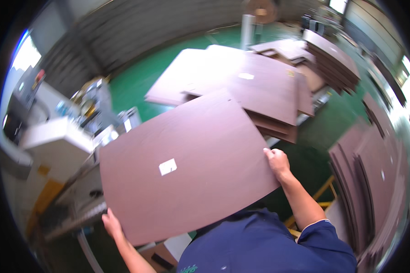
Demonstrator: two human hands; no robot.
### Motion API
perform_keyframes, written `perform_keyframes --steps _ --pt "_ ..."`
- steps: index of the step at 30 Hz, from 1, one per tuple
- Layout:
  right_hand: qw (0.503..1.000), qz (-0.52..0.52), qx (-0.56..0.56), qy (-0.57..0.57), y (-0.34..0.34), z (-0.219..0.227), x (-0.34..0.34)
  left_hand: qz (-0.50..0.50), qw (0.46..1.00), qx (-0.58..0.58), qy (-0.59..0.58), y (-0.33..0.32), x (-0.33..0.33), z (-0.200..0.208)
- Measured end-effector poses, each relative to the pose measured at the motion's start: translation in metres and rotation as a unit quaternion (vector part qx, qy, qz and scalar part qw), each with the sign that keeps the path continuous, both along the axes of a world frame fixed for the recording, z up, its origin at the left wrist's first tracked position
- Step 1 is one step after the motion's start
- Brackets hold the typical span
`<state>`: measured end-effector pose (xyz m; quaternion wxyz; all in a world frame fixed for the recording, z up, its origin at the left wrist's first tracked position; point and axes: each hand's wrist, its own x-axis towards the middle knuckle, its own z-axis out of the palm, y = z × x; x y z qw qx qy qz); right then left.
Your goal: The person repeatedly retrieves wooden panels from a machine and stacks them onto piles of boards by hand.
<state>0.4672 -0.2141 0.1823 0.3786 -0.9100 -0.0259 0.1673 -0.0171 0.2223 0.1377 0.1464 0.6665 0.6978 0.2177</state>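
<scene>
A large brown rectangular panel (pixel 205 164) is held up in front of my body, tilted, with a small white label (pixel 167 167) on its face. My left hand (pixel 111 223) grips its lower left edge. On the opposite edge, my right hand (pixel 277 161) is closed with the thumb on top; the fingers underneath are mostly hidden. Just beyond the panel lies a stack of similar brown panels (pixel 271 88), also with a white label on top.
At the left stands a machine with a white housing (pixel 59 136) and a rail (pixel 77 221). More panels stand in a row (pixel 378 177) on the right. Another panel stack (pixel 331 59) sits at the back right on the green floor (pixel 136 86). Yellow framing (pixel 325 191) shows beside my right arm.
</scene>
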Motion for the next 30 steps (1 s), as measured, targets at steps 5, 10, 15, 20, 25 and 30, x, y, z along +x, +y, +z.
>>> perform_keyframes --steps 5,10,15,20,25,30 --pt "0.993 -0.117 -0.022 -0.023 -0.121 0.017 0.003 -0.081 0.996 -0.011 -0.046 -0.051 0.088 0.006" --pt "0.965 -0.256 0.01 -0.049 -0.261 0.029 -0.013 -0.217 0.967 -0.034 -0.13 -0.085 0.232 0.027" --pt "0.89 -0.427 0.078 -0.136 -0.391 0.009 -0.065 -0.422 0.884 -0.022 -0.199 -0.184 0.41 0.054" --pt "0.77 -0.593 0.145 -0.186 -0.492 -0.003 -0.145 -0.588 0.793 0.008 -0.158 -0.32 0.565 0.073" --pt "0.657 -0.717 0.123 -0.199 -0.538 0.0 -0.216 -0.674 0.735 -0.028 -0.066 -0.488 0.661 0.063" --pt "0.626 -0.761 0.09 -0.146 -0.585 -0.003 -0.257 -0.737 0.673 -0.058 -0.019 -0.607 0.696 0.059"
